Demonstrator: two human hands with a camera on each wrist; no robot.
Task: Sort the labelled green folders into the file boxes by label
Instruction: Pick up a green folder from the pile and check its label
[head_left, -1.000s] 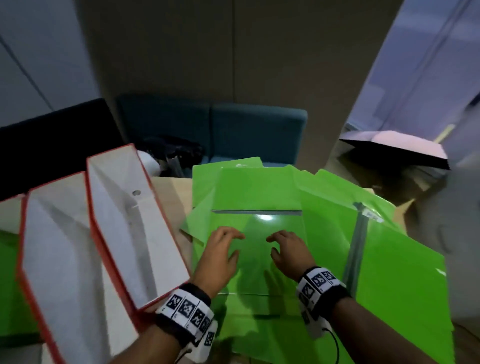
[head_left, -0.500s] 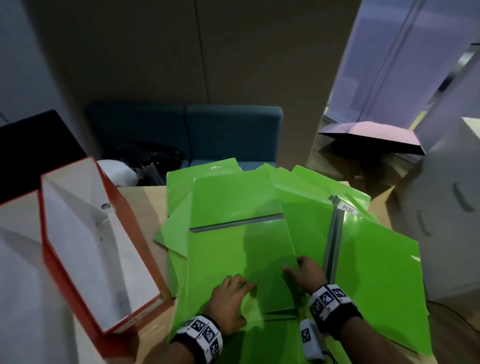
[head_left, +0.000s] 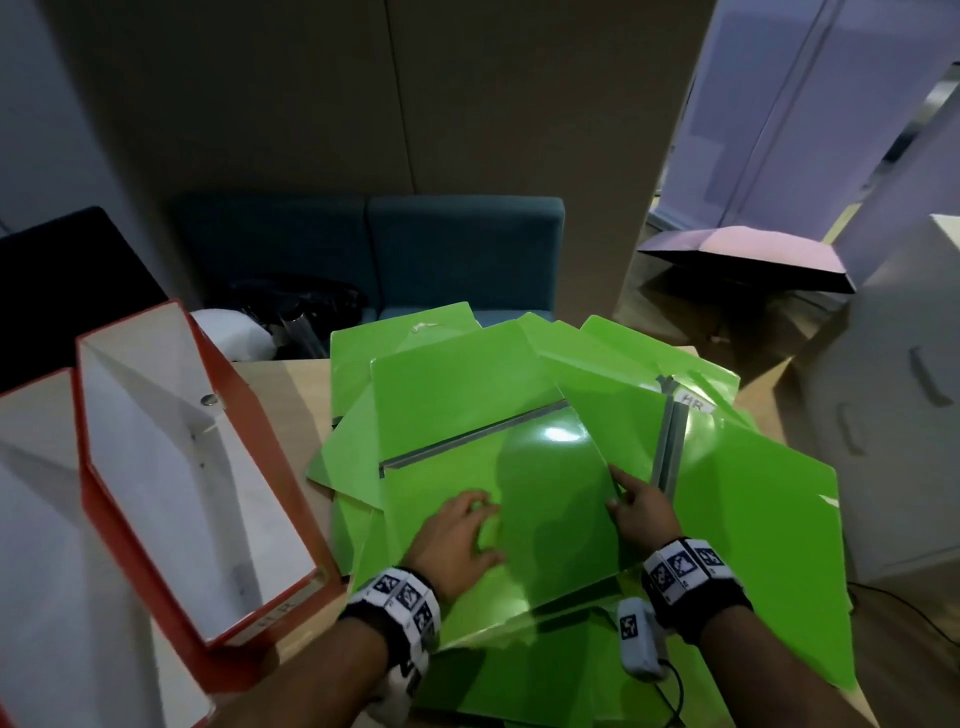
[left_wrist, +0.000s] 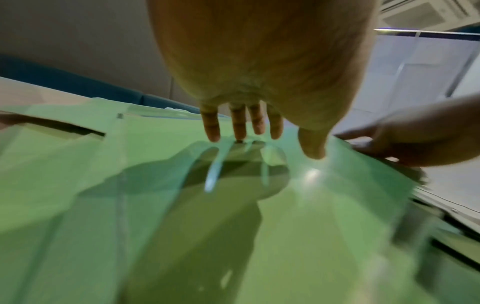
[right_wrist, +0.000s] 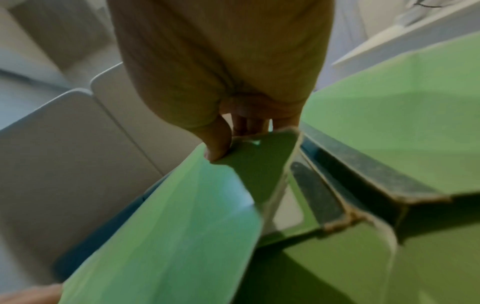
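Several green folders lie fanned in a heap on the wooden table (head_left: 291, 395). The top folder (head_left: 540, 478) has a grey spine across its far part. My left hand (head_left: 467, 525) presses flat on it with straight, spread fingers (left_wrist: 241, 125). At the folder's right edge my right hand (head_left: 631, 501) pinches it, thumb (right_wrist: 218, 148) on top and the other fingers underneath, and that edge is raised slightly. To the right lies an opened folder (head_left: 753, 493) with a white "HR" label (head_left: 696, 404). A red file box (head_left: 197, 467) with a white inside lies open at the left.
A second red and white file box (head_left: 31, 519) sits at the far left edge. A white cabinet (head_left: 893, 415) stands close on the right. Behind the table are a teal sofa (head_left: 462, 249) and a dark bag (head_left: 296, 301).
Both hands slid back toward me over the top folder. My right hand went to its right edge and took hold of it. The view swung right, so the boxes sit further left.
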